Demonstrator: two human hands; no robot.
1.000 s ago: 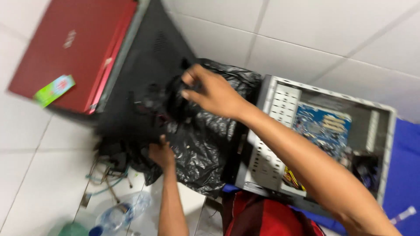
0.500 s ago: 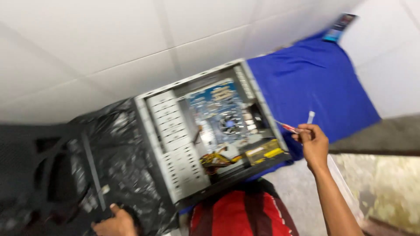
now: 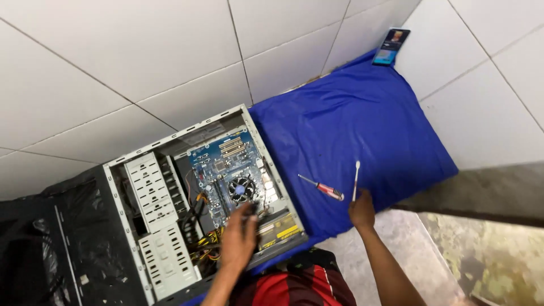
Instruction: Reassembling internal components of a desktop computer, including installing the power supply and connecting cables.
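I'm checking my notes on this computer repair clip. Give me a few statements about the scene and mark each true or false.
1. The left hand reaches into the open computer case. True.
2. The screwdriver lies inside the case. False: it lies on the blue cushion.
3. The right hand touches a thin white stick. True.
4. The phone lies beside the left hand. False: it lies at the cushion's far end.

Open computer case (image 3: 170,226), cables (image 3: 204,243) crowding inside
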